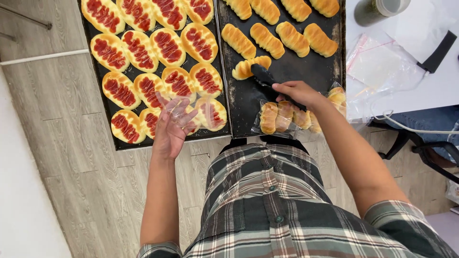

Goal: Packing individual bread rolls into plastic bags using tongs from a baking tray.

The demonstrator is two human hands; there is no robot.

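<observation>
Tongs meeting roll, bag waiting to the left

We're closing our right hand (297, 91) around black tongs (264, 76) pinching a plain roll (248, 67), lying crosswise just ahead on the dark tray (287, 71); our left hand (168, 130), fingers spread, is holding a clear bag (178, 111) farther left.

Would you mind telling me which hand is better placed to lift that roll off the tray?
Right: the right hand holds black tongs at the roll; the left hand holds a clear bag.
</observation>
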